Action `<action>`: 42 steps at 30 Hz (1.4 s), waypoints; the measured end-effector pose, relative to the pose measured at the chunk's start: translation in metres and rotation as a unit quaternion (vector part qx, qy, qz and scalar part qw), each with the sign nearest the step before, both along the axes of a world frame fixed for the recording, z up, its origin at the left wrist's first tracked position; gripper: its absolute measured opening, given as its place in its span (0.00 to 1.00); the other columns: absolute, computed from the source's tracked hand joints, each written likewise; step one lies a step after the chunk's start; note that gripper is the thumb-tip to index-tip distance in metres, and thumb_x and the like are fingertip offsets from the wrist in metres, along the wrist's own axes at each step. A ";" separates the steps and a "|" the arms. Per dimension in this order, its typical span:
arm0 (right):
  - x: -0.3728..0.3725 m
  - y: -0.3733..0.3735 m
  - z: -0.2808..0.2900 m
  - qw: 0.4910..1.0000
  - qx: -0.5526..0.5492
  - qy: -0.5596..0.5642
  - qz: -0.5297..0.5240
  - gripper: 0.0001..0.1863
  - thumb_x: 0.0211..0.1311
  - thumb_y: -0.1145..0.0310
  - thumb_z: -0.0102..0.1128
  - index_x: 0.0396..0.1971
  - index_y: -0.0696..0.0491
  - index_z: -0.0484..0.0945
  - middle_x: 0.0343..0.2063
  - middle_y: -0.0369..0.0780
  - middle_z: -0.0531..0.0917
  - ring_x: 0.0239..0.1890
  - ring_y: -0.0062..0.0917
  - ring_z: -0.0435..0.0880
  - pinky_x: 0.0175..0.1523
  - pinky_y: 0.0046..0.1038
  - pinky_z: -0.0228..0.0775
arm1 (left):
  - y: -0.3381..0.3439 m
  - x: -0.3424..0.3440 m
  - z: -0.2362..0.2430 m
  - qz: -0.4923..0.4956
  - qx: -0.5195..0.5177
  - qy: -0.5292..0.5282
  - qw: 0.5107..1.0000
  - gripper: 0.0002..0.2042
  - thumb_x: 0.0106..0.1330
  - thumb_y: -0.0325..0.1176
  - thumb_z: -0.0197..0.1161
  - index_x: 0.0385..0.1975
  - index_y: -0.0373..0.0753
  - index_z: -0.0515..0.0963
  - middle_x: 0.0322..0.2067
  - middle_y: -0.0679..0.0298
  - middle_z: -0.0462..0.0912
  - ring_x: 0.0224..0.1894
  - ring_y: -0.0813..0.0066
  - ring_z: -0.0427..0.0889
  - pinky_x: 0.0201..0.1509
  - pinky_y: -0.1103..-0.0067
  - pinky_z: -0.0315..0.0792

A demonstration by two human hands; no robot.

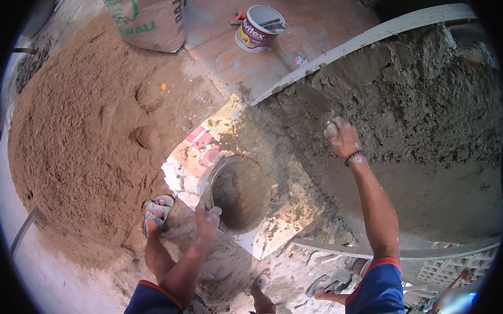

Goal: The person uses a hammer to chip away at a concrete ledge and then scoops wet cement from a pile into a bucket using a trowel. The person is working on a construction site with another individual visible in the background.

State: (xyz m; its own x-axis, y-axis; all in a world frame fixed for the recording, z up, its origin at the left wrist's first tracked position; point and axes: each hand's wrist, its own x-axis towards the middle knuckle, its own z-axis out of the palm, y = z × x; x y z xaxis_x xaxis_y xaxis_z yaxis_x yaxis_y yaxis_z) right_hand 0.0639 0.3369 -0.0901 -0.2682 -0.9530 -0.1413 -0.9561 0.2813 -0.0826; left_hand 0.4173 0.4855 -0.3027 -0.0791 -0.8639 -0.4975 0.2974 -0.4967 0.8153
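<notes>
My left hand (208, 219) grips the near left rim of a round bucket (260, 204), its fingers wrapped over the edge. Some grey mortar lies inside the bucket, which rests on a stained, printed sheet (188, 157). To the right, my right hand (343, 138) is closed around the handle of a trowel (313, 99). The blade is smeared grey and partly blends into the wet mortar (409, 90) in a large trough. A dark beaded bracelet sits on my right wrist.
A large brown sand pile (80, 134) spreads across the left. Behind it stands a paper sack (151, 23). A paint bucket (254, 38) holding tools stands at the back. The trough's pale edge (372, 39) runs along the far side. Sandaled feet (157, 209) and another person (440, 313) are nearby.
</notes>
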 end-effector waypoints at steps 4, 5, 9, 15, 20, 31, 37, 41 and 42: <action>-0.009 -0.008 0.061 0.998 -0.040 0.005 0.043 0.19 0.57 0.67 0.62 0.46 0.60 0.76 0.27 0.46 0.82 0.28 0.36 0.82 0.37 0.34 0.73 | -0.005 -0.003 0.013 -0.001 0.034 -0.001 0.999 0.24 0.49 0.16 0.50 0.51 0.29 0.72 0.36 0.67 0.79 0.35 0.81 0.74 0.39 0.84 0.70; -0.008 -0.007 0.076 0.999 -0.017 -0.045 -0.005 0.19 0.58 0.66 0.62 0.46 0.60 0.76 0.25 0.43 0.81 0.25 0.31 0.80 0.33 0.31 0.72 | -0.005 -0.004 0.010 -0.006 0.038 -0.008 0.999 0.24 0.50 0.16 0.50 0.51 0.29 0.72 0.36 0.67 0.79 0.35 0.81 0.74 0.39 0.84 0.70; 0.003 0.000 0.136 0.976 -0.020 -0.192 -0.104 0.13 0.59 0.70 0.59 0.43 0.61 0.77 0.20 0.32 0.75 0.16 0.13 0.70 0.22 0.22 0.66 | 0.004 -0.007 -0.015 0.008 -0.065 -0.035 0.997 0.23 0.51 0.16 0.49 0.51 0.29 0.72 0.36 0.67 0.79 0.34 0.81 0.74 0.38 0.84 0.70; 0.024 0.047 0.148 0.978 -0.144 -0.118 -0.090 0.17 0.60 0.68 0.60 0.46 0.62 0.74 0.23 0.35 0.77 0.21 0.18 0.76 0.26 0.26 0.70 | 0.004 0.005 -0.009 -0.015 0.003 -0.029 0.999 0.25 0.50 0.16 0.51 0.53 0.29 0.71 0.34 0.69 0.77 0.33 0.81 0.71 0.37 0.85 0.68; 0.032 0.068 0.009 0.998 0.004 -0.044 0.034 0.20 0.57 0.62 0.63 0.46 0.56 0.73 0.31 0.52 0.82 0.37 0.48 0.82 0.43 0.41 0.74 | -0.002 0.005 0.007 -0.022 0.059 0.003 0.998 0.23 0.51 0.17 0.51 0.50 0.29 0.72 0.35 0.68 0.78 0.31 0.83 0.72 0.33 0.85 0.68; -0.010 -0.023 -0.022 0.995 -0.037 0.013 0.092 0.18 0.54 0.65 0.64 0.42 0.60 0.79 0.29 0.51 0.83 0.32 0.44 0.84 0.37 0.38 0.75 | 0.007 0.009 0.010 -0.040 0.034 -0.042 0.998 0.24 0.52 0.19 0.53 0.54 0.29 0.70 0.27 0.72 0.71 0.27 0.85 0.66 0.27 0.84 0.65; -0.001 -0.018 0.075 0.981 0.014 -0.162 -0.108 0.19 0.57 0.67 0.62 0.45 0.63 0.77 0.20 0.34 0.74 0.16 0.14 0.70 0.21 0.22 0.64 | 0.011 0.001 0.008 -0.032 -0.017 -0.051 0.998 0.25 0.51 0.17 0.51 0.54 0.28 0.69 0.28 0.72 0.72 0.27 0.84 0.66 0.28 0.85 0.65; 0.009 0.008 0.120 0.984 -0.054 -0.144 -0.086 0.19 0.58 0.67 0.62 0.46 0.63 0.76 0.21 0.35 0.75 0.17 0.16 0.72 0.22 0.21 0.64 | 0.015 0.003 0.010 -0.035 0.003 -0.023 0.999 0.25 0.51 0.15 0.49 0.54 0.27 0.69 0.29 0.71 0.72 0.27 0.85 0.66 0.27 0.86 0.65; 0.011 0.018 0.124 0.985 -0.086 -0.129 -0.077 0.19 0.59 0.67 0.62 0.46 0.63 0.76 0.21 0.34 0.75 0.17 0.16 0.72 0.22 0.21 0.64 | 0.016 0.003 0.007 -0.035 0.003 -0.025 0.999 0.25 0.51 0.15 0.49 0.54 0.27 0.69 0.29 0.71 0.72 0.27 0.85 0.66 0.27 0.86 0.65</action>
State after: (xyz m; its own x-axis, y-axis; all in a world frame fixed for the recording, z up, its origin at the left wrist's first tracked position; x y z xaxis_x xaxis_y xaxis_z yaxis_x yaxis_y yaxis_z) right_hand 0.0754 0.3554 0.0344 -0.3870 -0.9199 -0.0627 -0.8445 0.3809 -0.3764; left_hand 0.4204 0.5019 -0.2958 -0.1149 -0.8543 -0.5070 0.2207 -0.5196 0.8254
